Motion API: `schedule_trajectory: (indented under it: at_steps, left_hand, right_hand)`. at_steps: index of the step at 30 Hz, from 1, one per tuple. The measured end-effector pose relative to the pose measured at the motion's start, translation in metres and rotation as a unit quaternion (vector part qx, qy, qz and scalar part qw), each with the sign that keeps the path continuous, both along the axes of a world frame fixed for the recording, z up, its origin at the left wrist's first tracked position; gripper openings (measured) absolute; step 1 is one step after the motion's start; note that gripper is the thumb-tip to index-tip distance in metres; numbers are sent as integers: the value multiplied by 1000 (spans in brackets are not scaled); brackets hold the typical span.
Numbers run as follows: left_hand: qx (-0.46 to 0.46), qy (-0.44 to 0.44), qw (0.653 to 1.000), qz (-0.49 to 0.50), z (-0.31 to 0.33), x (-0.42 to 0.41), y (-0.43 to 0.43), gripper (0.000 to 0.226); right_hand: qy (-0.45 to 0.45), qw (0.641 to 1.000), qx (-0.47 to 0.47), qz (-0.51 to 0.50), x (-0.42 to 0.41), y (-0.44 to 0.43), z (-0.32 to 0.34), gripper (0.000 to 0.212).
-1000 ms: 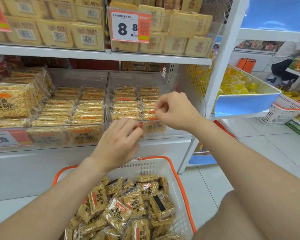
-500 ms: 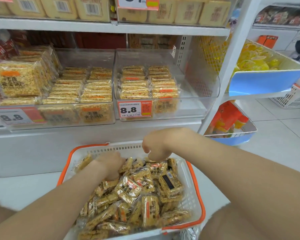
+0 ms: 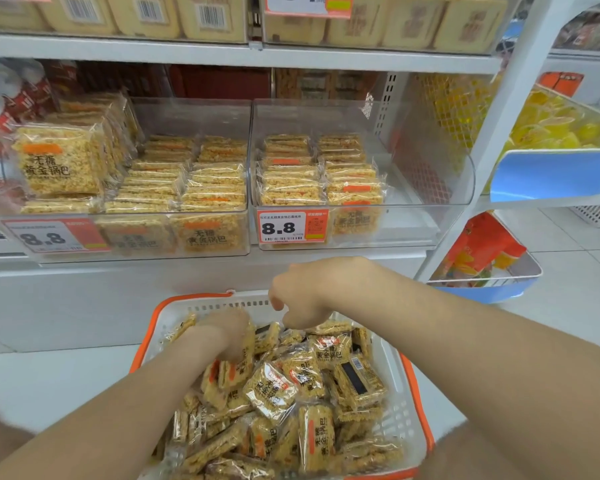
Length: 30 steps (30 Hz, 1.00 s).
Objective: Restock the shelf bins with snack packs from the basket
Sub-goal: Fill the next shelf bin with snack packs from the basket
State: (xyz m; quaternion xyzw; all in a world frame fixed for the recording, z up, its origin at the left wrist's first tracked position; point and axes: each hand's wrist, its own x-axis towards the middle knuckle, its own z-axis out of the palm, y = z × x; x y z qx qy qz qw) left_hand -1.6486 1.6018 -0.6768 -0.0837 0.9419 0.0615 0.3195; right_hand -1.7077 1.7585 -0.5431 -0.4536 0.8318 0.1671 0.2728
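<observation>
A white basket with an orange rim (image 3: 187, 300) sits on the floor below the shelf, piled with yellow snack packs (image 3: 271, 389). My left hand (image 3: 227, 336) is pushed down into the pile at the basket's far left, its fingers curled round a couple of packs standing on edge; the fingertips are hidden. My right hand (image 3: 305, 292) hovers over the basket's far rim with its fingers curled, holding nothing. Above, the right clear shelf bin (image 3: 423, 188) holds two stacked rows of packs on its left side. The left clear bin (image 3: 187, 116) is nearly full.
A blue tray of yellow packets (image 3: 551, 174) juts out at the right, with a lower tray of orange bags (image 3: 482, 258) beneath it. A white shelf post (image 3: 492, 140) stands between them and the bins. An 8.8 price tag (image 3: 291, 226) hangs on the right bin's front.
Both hands came down from the right bin to the basket. The left hand has sunk into the packs; the right hand hovers over the far rim. The view tilted downward.
</observation>
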Motion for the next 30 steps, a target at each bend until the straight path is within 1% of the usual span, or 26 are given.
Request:
schedule_trajectory:
  at_steps: [4,5,6,7,9,10,11,14,16,18,19,20,22,24,27,29,30]
  left_hand:
    - [116,65,991,17,28,-13,3,37]
    - [151,78,985,17,37,-15,6,36]
    - [189,94,977,15,46,-16,8,37]
    - [230,110,967,20,55,-15,12,41]
    - [313,141,938,42,71,-12,22,52]
    - [345,157,924,51,77,-10,26,55]
    - [370,168,912,58,85,-8,31,56]
    - [437,175,880,59,106,-1,42,54]
    - [481,181,856,64,118,5,48,46]
    - [489,202,845,77,126,8,50,29]
    - [470,216,852,86,128,9,50,19]
    - [442,229,862,95,131,10,48,14]
    - [409,238,874,112,134,11,44,20]
    - [419,228,871,117,137,14,43,20]
    - [420,254,867,87,142,16,47,15]
    - [402,299,864,61,146,14,51,16]
    - [391,323,860,50,149,12,53,16]
  right_hand:
    - [16,1000,5,-2,-2,6,9,36]
    - [20,1000,5,-6,-2,8,11,30]
    - [33,999,0,-7,-3,11,13,20]
    - [45,999,-10,-7,-3,14,17,13]
    - [45,998,-30,-21,-3,22,25,31]
    - [36,998,-39,-29,-3,26,28,35]
    - [23,998,-46,-39,-3,30,32,36]
    - [-27,991,-75,-107,-7,46,41,22]
    - [-63,977,-109,-172,-9,58,50,29]
    - [-80,968,-132,-197,-11,71,60,33]
    - [-84,965,-142,-205,-12,78,64,32]
    - [-84,960,-157,-218,-14,83,67,31]
    - [-87,944,-196,-249,-16,93,71,29]
    - [-104,928,-224,-277,-18,100,73,32]
    - [-159,907,-234,-311,-17,102,77,47]
    - [-161,916,-215,-299,-18,101,77,53]
    - [-137,925,-218,-281,-20,100,76,49]
